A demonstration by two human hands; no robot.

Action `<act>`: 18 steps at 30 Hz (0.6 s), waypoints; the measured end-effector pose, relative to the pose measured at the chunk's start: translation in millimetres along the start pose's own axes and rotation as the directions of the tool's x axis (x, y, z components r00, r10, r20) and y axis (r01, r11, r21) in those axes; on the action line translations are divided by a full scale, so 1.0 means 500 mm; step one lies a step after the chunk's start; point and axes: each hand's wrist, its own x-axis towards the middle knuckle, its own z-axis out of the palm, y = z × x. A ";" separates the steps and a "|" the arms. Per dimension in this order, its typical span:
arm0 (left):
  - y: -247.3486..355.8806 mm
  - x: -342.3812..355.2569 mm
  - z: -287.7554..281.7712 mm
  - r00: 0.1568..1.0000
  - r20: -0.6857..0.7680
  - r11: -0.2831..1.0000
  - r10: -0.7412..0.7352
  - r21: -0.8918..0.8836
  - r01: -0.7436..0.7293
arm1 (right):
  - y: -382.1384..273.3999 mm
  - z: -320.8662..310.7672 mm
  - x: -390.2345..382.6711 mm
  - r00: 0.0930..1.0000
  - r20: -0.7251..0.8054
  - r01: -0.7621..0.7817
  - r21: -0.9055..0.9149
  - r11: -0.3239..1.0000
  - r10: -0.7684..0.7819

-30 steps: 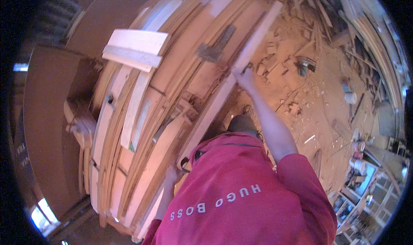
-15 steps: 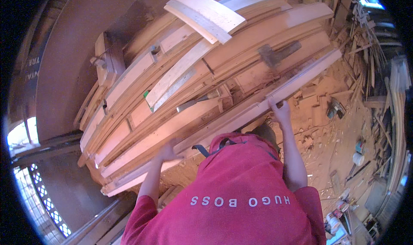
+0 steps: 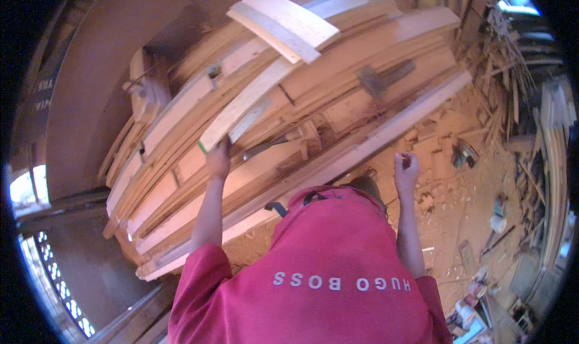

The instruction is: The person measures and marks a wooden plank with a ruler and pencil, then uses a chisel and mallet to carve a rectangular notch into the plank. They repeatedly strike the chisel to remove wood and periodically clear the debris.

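Note:
My left hand [image 3: 218, 160] is over the stacked boards, at the lower end of a pale curved wooden strip [image 3: 250, 99]. Motion blurs its fingers, so a grip on the strip cannot be made out. Close by that hand is a small green piece [image 3: 202, 146]; to its right lies a slim tool with a dark shaft [image 3: 265, 146], perhaps a chisel. My right hand [image 3: 406, 170] hangs in the air just off the near long plank [image 3: 416, 117], fingers loosely curled and apart, with nothing visible in them. A T-shaped mallet [image 3: 375, 81] rests farther back on the boards.
Two short pale boards [image 3: 283, 24] lie crosswise on top of the pile. Offcuts and shavings cover the floor [image 3: 446, 205] at right, with a dark power tool [image 3: 464, 155] there. Long wood strips [image 3: 549, 181] lean along the right side. A brown panel [image 3: 96, 102] stands at left.
My left hand has left the near plank and reached forward to the pale strip's end. My right hand has come off the plank's edge. The view has shifted slightly.

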 end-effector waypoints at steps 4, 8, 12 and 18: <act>0.052 -0.039 -0.067 0.980 0.172 0.988 -0.096 -0.105 0.115 | -0.030 -0.005 -0.007 0.997 -0.046 0.055 -0.030 0.998 -0.057; 0.082 -0.126 -0.089 0.961 0.249 0.930 -0.117 -0.312 0.194 | -0.085 -0.003 -0.002 0.996 -0.023 0.092 0.051 0.994 -0.091; 0.106 -0.243 -0.086 0.940 0.292 0.881 -0.175 -0.379 0.282 | -0.112 0.036 0.006 0.991 0.014 0.135 0.059 0.989 -0.136; 0.183 -0.280 -0.151 0.981 0.125 0.773 -0.151 -0.603 0.196 | -0.152 0.068 -0.005 0.947 0.166 0.272 0.037 0.962 -0.274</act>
